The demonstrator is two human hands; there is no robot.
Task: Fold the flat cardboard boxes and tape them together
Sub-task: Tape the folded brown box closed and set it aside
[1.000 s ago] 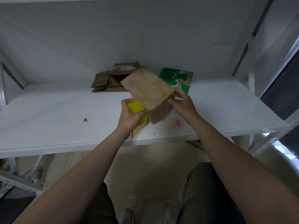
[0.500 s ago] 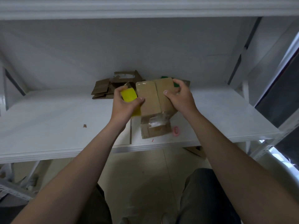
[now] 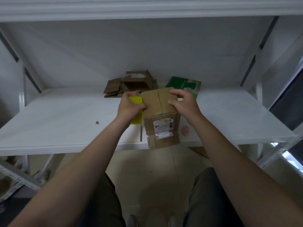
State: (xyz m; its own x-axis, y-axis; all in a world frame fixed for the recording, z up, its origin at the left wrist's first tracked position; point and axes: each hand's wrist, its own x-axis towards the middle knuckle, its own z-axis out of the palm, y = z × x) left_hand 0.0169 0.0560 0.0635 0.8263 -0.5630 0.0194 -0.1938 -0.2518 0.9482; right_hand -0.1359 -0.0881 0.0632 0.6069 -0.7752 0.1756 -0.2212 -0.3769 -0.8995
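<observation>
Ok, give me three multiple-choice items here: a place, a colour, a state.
1. Where is the small pink thing? A on the floor; B on the white shelf, right of the cardboard box; C atop the box.
2. The object in the left hand is: A yellow; B red; C blue.
3. The box's top flaps are: A folded shut; B torn off; C standing open.
B, it lies beside the box; A, yellow shows around the hand; A, flaps meet at a seam.

The cardboard box (image 3: 161, 118) has turned from tilted to upright, its labelled side now showing.
</observation>
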